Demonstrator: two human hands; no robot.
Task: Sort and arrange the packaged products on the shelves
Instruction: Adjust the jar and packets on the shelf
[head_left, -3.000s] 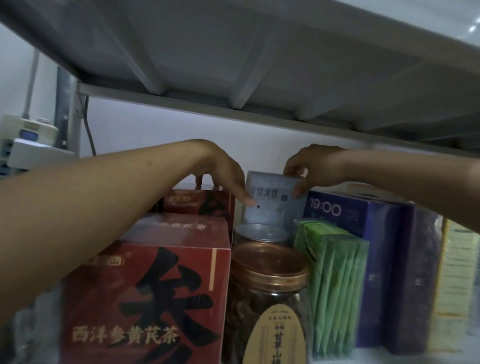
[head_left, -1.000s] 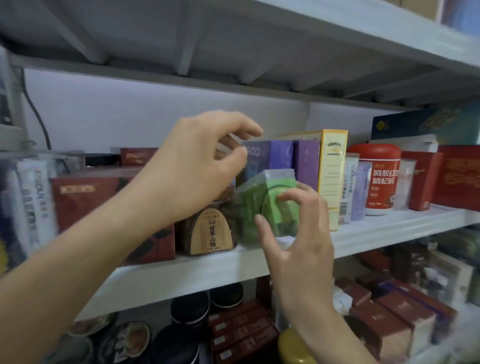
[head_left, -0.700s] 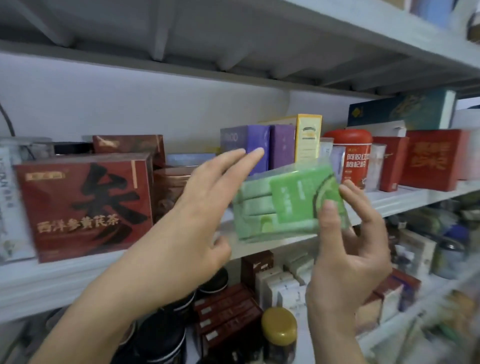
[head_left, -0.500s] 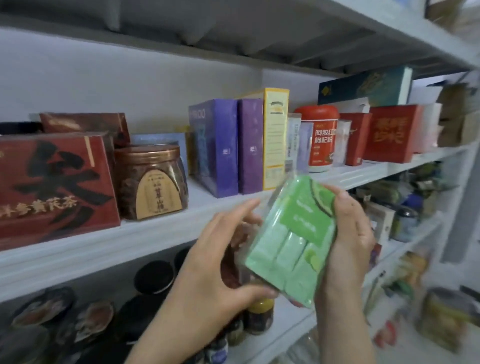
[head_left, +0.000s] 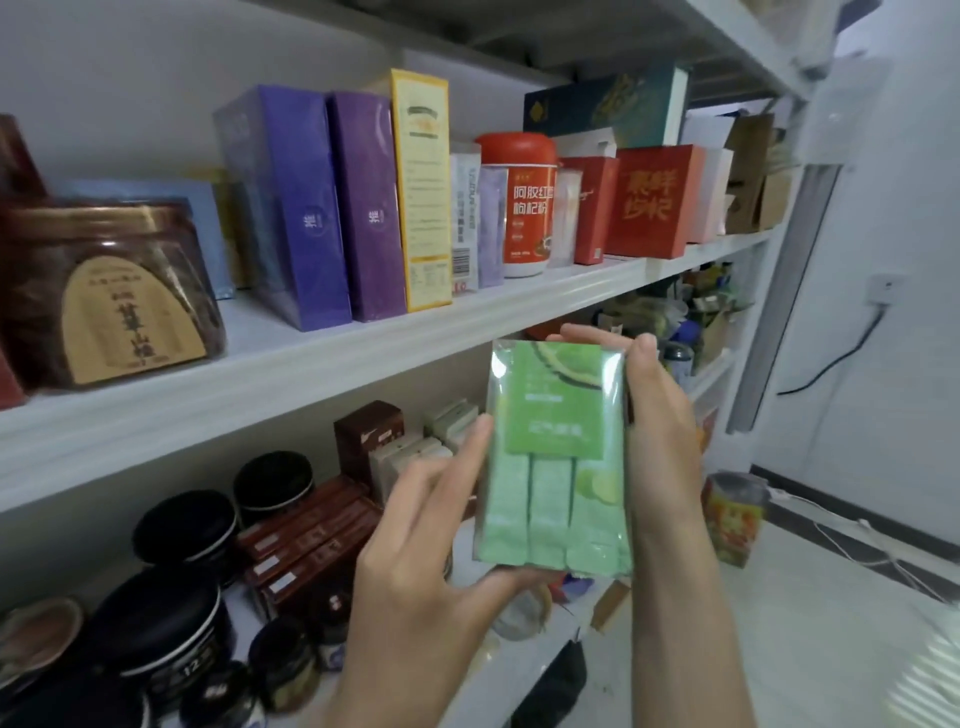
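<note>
A clear-wrapped green packet of sachets (head_left: 556, 467) is held upright in front of the white shelf (head_left: 363, 353), below its edge. My right hand (head_left: 660, 431) grips its right side, fingers curled behind the top. My left hand (head_left: 431, 551) holds its lower left corner, thumb under the bottom and index finger along the left edge. On the shelf stand a brown jar (head_left: 104, 296), two purple boxes (head_left: 317, 208), a yellow box (head_left: 423, 192), a red-lidded canister (head_left: 519, 202) and red boxes (head_left: 649, 200).
The lower shelf holds black round tins (head_left: 171, 613), dark red flat boxes (head_left: 311, 540) and small white boxes (head_left: 410, 457). A colourful can (head_left: 732, 519) stands on the floor at right. A cable and a wall socket (head_left: 883, 286) are on the right wall.
The green packet came off the shelf from beside the purple boxes and was lowered and turned upright. My view swung right and down. Both hands now hold it.
</note>
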